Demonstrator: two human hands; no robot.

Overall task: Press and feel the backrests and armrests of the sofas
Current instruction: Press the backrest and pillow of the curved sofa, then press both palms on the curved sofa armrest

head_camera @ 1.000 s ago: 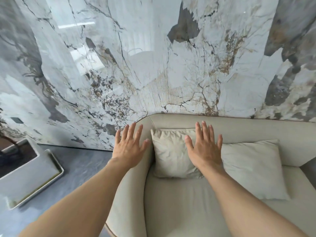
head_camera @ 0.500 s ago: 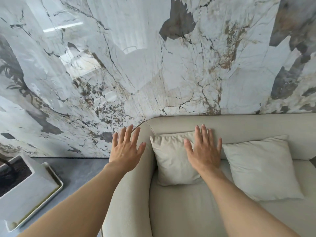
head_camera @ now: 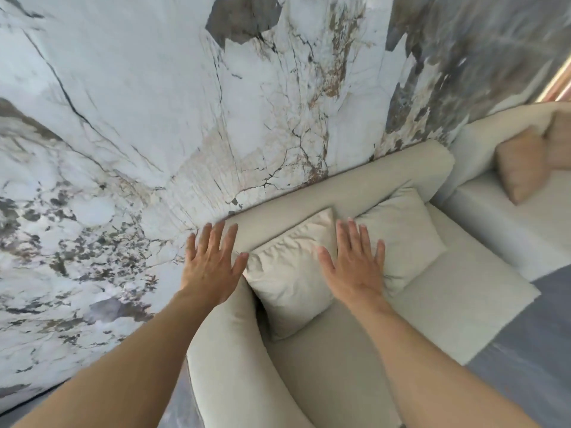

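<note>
Head view: the left hand (head_camera: 210, 267), fingers spread flat and holding nothing, reaches over the corner where the beige sofa's (head_camera: 340, 366) armrest (head_camera: 228, 350) meets its backrest (head_camera: 355, 183). The right hand (head_camera: 355, 267), equally splayed, is over two pillows (head_camera: 290, 288) against the backrest; contact is unclear.
</note>
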